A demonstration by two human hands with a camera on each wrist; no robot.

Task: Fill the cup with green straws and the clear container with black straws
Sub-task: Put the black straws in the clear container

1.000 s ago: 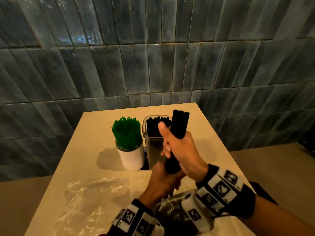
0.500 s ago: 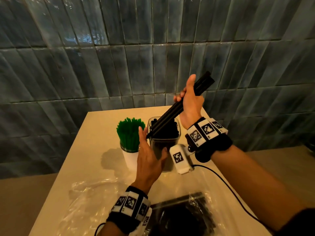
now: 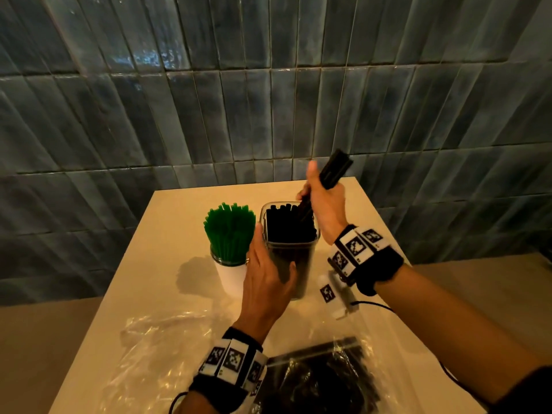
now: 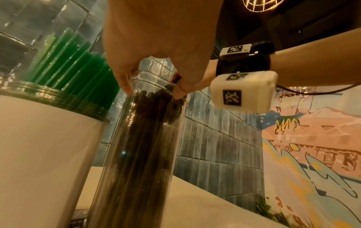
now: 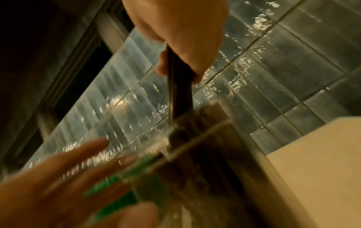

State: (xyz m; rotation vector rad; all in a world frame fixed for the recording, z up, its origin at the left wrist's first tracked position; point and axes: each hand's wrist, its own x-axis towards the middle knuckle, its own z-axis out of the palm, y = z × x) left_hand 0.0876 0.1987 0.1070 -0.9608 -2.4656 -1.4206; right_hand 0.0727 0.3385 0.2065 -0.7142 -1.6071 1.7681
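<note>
A white cup [image 3: 231, 279] packed with green straws [image 3: 230, 228] stands on the beige table [image 3: 167, 234]. Right beside it is the clear container [image 3: 301, 264], full of upright black straws. My right hand [image 3: 316, 195] grips a bundle of black straws [image 3: 334, 171] tilted over the container's far right corner, its lower ends inside the rim. My left hand [image 3: 263, 273] lies against the container's left side with straight fingers, the thumb across its front. The left wrist view shows the cup [image 4: 39, 146] and container [image 4: 136, 146] from below. The right wrist view is blurred, with the bundle [image 5: 179, 86] entering the container [image 5: 224, 154].
A plastic bag holding more black straws [image 3: 322, 380] lies at the table's near edge. An empty crumpled clear bag [image 3: 155, 348] lies to its left. A dark tiled wall [image 3: 268, 100] stands just behind the table. The table's right edge [image 3: 388, 243] runs close to my right wrist.
My right hand has come down and stood the black bundle steeper, pushing its lower ends deeper into the container. My left hand has settled against the container's side.
</note>
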